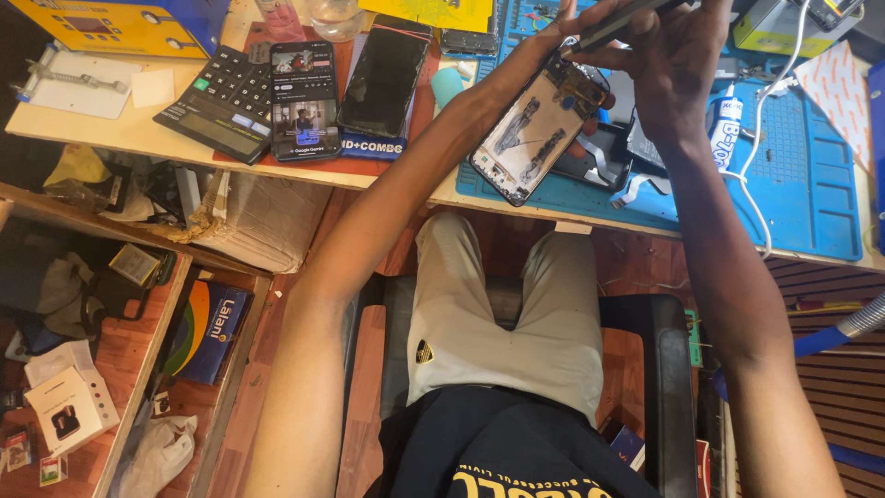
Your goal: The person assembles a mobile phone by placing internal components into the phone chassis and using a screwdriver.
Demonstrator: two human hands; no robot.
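Note:
My left hand (539, 46) grips the top end of an opened phone body (535, 129), held tilted above the blue work mat (811, 184) with its inner metal frame facing up. My right hand (668, 51) is closed around a thin dark tool (627, 17) whose tip rests at the phone's upper edge. A black phone part (595, 157) lies on the mat just under the held phone.
On the wooden table lie a black calculator (226, 101), a lit phone (304, 97), a dark phone (385, 76), a glue tube (725, 124) and a white cable (761, 166). Open drawers with boxes (69, 406) stand at the left. My lap and the chair (664, 369) are below.

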